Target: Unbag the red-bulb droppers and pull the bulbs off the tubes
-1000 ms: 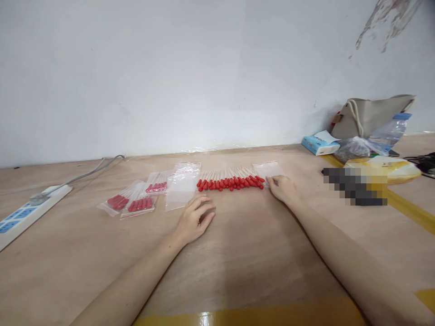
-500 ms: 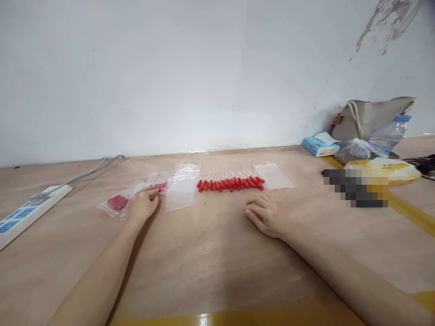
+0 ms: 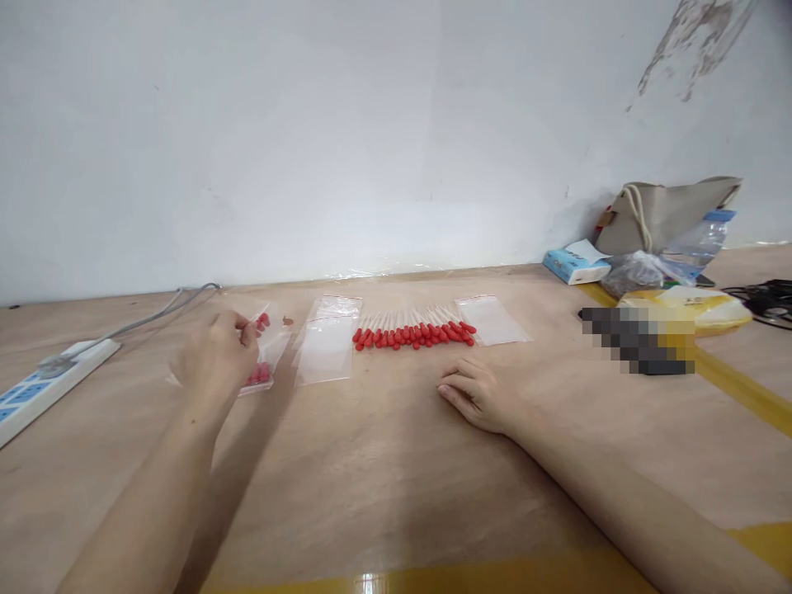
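So, your left hand [image 3: 218, 351] pinches one bag [image 3: 263, 321], nine o'clock from one stick row [image 3: 414, 334] — your right hand [image 3: 475, 393] curls loosely, four o'clock.

Open tabletop [image 3: 359, 462] in front, red-tipped sticks [image 3: 413, 335] beyond, wall [image 3: 396, 148] behind

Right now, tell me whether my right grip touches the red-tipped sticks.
Apart. The head view shows a strip of tabletop between your right grip and the red-tipped sticks, which lie just beyond the knuckles.
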`<state>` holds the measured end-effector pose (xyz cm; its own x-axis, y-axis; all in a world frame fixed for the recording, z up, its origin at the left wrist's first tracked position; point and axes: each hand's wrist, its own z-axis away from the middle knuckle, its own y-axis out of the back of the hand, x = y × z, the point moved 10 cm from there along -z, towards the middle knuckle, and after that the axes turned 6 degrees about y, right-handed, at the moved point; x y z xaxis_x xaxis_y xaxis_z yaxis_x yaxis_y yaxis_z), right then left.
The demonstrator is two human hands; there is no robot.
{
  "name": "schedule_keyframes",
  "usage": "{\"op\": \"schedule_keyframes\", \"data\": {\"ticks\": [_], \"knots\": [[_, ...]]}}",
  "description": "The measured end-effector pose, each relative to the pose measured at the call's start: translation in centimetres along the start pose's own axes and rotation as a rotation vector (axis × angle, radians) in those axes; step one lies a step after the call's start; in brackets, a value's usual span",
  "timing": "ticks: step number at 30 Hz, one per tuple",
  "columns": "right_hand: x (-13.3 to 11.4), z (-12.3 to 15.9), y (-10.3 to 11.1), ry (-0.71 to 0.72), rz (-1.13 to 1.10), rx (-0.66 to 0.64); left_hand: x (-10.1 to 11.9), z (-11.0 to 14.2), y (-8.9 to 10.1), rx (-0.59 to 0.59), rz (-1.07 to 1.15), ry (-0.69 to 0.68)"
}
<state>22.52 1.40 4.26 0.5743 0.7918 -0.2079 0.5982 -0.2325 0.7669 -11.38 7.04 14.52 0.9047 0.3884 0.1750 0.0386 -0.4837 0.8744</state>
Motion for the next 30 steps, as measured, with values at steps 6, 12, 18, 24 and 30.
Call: {"op": "schedule_keyframes", "data": {"ticks": [6,12,18,24,30], "knots": [[-0.1,0.0,-0.5,0.020,-0.003,-0.024,9.7,10.1,-1.7,-0.371,0.196,-0.457],[-0.9,-0.2,0.2,0.038,0.032,0.010,14.5,18.3,-7.6,-0.973,0.630,-0.432],[-4.1,-1.0,-0.2,0.188,0.074,0.028,15.9,19.3,-10.7,-1.184,0.787,-0.313],[-6.3,-1.3,-0.2,0.318,0.149,0.074,15.7,18.3,-10.6,-1.226,0.934,-0.166],[-7.0,-1.5,-1.1,0.367,0.199,0.049,15.7,18.1,-10.8,-1.268,0.979,-0.131]]}}
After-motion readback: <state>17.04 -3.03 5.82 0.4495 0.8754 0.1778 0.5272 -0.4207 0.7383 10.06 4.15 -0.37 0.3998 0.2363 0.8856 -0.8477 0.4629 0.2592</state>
